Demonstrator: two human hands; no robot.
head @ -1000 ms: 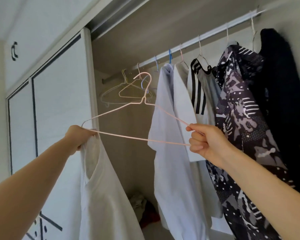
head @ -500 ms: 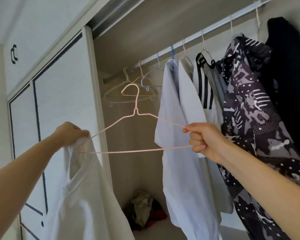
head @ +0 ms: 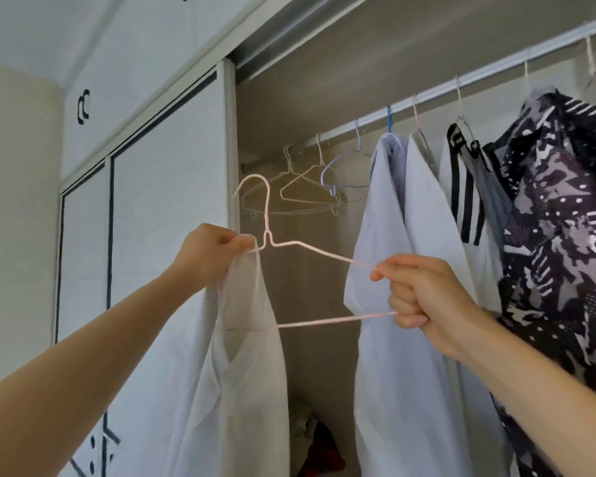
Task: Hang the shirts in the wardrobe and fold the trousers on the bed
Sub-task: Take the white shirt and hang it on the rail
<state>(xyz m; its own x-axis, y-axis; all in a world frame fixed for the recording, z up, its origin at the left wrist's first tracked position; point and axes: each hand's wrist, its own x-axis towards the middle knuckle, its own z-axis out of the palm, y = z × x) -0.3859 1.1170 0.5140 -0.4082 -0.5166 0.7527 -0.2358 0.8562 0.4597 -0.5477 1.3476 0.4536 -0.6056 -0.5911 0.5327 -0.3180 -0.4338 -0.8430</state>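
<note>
Left arm of pink hanger (head: 267,211) now inside white shirt (head: 241,390).

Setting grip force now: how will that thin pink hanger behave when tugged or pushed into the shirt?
The pink hanger looks like thin wire: probably light, apt to flex or twist when tugged. Its smooth wire may slip from the right hand. The limp white shirt in the left hand likely drags on it.

Arms raised; left hand (head: 205,251) pinches shirt (head: 241,390), right hand (head: 424,297) grips hanger (head: 310,248).

shirt (head: 241,366) on hanger (head: 310,251) left of hung shirts (head: 406,270), rail (head: 461,85) above
</note>
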